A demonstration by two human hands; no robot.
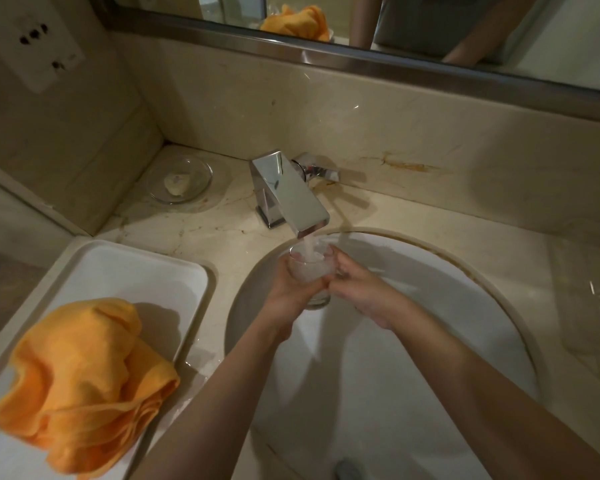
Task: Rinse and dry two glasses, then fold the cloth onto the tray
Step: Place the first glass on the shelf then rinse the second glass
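**First glass under the tap**

At frame centre the glass [310,271] stands upright over the basin [430,306], water from the tap [288,192] running into it. The left hand [288,289] wraps its side; the right hand [354,285] curls fingers against the other side. This looks like the rinsing step. Next would come tipping it out and reaching for the cloth [84,368], crumpled on the tray [136,265] at lower left. A second glass may lie at far right, too blurred to tell.
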